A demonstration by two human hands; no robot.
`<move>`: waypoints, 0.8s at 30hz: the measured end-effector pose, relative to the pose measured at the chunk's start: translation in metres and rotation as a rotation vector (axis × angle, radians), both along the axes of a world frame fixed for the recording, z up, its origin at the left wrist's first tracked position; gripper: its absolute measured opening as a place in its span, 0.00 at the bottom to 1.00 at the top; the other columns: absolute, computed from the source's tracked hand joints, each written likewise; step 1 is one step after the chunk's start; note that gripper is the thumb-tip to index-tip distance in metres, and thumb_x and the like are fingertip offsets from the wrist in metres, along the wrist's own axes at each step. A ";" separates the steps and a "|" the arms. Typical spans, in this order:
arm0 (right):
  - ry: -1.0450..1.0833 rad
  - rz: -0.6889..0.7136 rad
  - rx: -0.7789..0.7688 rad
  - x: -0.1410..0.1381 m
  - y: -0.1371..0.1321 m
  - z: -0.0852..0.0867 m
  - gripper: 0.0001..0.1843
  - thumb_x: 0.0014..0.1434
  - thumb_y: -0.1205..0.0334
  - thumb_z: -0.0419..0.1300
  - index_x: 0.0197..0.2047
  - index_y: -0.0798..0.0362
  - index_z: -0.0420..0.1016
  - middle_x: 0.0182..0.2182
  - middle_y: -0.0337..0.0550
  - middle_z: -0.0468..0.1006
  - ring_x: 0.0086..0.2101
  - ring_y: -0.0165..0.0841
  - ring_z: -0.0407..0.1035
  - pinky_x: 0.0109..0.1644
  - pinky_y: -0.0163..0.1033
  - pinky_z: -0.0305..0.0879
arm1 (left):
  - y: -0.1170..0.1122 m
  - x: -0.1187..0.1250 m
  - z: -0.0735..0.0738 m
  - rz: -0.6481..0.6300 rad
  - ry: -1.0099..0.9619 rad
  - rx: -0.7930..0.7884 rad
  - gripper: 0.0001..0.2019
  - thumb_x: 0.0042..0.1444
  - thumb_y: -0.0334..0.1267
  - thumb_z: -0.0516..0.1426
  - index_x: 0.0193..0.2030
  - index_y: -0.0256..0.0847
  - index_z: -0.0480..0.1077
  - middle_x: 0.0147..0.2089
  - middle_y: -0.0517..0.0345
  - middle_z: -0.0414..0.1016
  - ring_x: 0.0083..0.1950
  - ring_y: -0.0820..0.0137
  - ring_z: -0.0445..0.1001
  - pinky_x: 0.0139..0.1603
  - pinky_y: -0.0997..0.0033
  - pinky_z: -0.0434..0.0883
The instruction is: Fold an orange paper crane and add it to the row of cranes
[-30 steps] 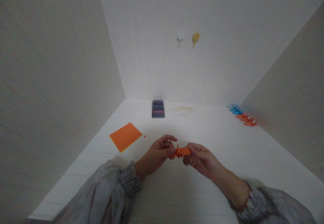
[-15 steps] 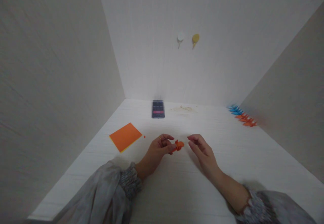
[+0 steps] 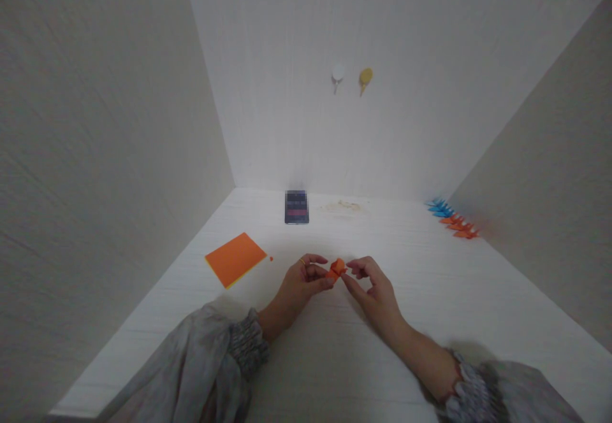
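Observation:
A small piece of folded orange paper (image 3: 337, 266) is held in the middle, a little above the table. My left hand (image 3: 306, 278) is closed on its left side, thumb against fingers, with a ring on one finger. From the other side my right hand (image 3: 375, 286) has its thumb and index finger at the paper's right edge, with the tip of the paper between them. Exact finger contact there is small and hard to see. To the left of my left hand lies a stack of orange paper sheets (image 3: 236, 259) with a yellow edge showing.
A phone (image 3: 297, 207) lies near the back wall. Blue folded paper figures (image 3: 440, 207) and orange folded paper figures (image 3: 459, 225) line up by the right wall. A tiny orange scrap (image 3: 271, 258) lies beside the sheets. A white hook (image 3: 337, 76) and a yellow hook (image 3: 366, 78) hang on the back wall.
My right hand has moved left, from apart to the folded paper's right edge. The folded paper has turned upward and looks more opened out in my left hand.

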State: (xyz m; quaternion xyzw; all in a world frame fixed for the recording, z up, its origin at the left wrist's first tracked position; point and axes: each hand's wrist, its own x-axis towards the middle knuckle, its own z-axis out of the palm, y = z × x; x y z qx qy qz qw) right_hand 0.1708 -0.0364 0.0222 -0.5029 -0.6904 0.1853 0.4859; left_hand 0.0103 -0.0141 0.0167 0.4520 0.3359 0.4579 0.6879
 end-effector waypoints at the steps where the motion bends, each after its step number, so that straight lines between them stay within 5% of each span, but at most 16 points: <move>1: -0.005 0.011 -0.003 0.000 0.000 0.000 0.03 0.52 0.62 0.57 0.32 0.51 0.68 0.27 0.41 0.66 0.30 0.33 0.60 0.34 0.39 0.57 | 0.000 0.000 0.000 -0.003 0.002 -0.001 0.21 0.37 0.33 0.64 0.39 0.36 0.62 0.27 0.61 0.73 0.29 0.76 0.70 0.35 0.73 0.64; 24: -0.144 -0.012 0.219 0.005 -0.004 0.005 0.04 0.53 0.67 0.56 0.30 0.50 0.71 0.24 0.40 0.68 0.28 0.33 0.61 0.34 0.40 0.56 | -0.002 0.000 0.000 -0.079 0.024 0.018 0.26 0.33 0.29 0.65 0.43 0.37 0.64 0.23 0.65 0.71 0.24 0.77 0.68 0.30 0.75 0.64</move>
